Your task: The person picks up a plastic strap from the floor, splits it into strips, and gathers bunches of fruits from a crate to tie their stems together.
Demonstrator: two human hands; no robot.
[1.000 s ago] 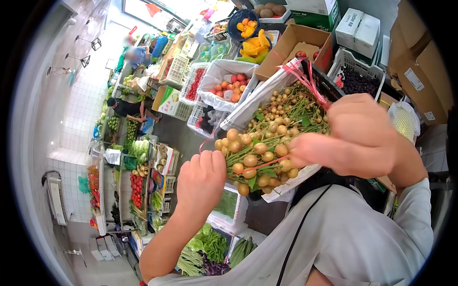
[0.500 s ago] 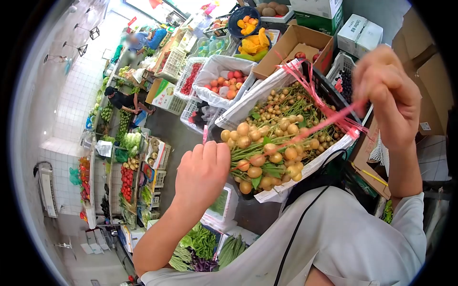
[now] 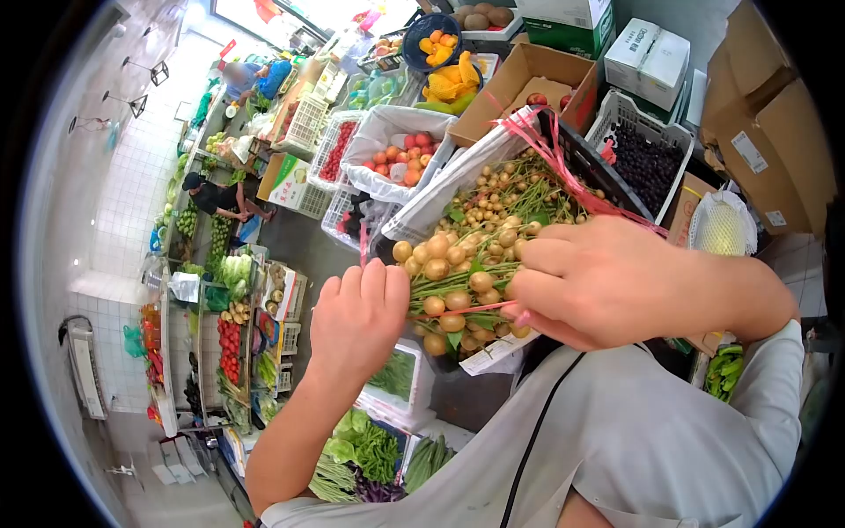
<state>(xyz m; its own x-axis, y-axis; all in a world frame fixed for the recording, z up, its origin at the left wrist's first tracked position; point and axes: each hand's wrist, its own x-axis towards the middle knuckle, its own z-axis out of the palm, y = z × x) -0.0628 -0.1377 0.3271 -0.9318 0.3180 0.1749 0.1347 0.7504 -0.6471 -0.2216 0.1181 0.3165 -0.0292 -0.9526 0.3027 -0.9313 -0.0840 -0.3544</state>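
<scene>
My left hand [image 3: 360, 319] is closed at the stem end of a bunch of round tan-yellow fruit [image 3: 437, 268] on green stems, with a pink tip of string poking up above the fist. A pink plastic string [image 3: 480, 308] runs across the stems and is pulled tight to my right hand [image 3: 598, 282], whose fingers are closed on it. My right hand hides part of the bunch. Behind the bunch, a paper-lined crate [image 3: 440, 189] holds more of the same fruit on stems. Loose pink strings [image 3: 554, 163] hang over that crate's far edge.
A crate of dark grapes [image 3: 647, 167] stands at right, beside cardboard boxes [image 3: 748, 123]. A lined basket of peaches [image 3: 400, 158] lies beyond the fruit crate. Green vegetables [image 3: 370, 449] lie below left. Another person [image 3: 216, 195] sits across the aisle.
My right hand has come down and left from high at the right, bringing the pink string across the bunch. My left hand has shifted slightly left and keeps its hold.
</scene>
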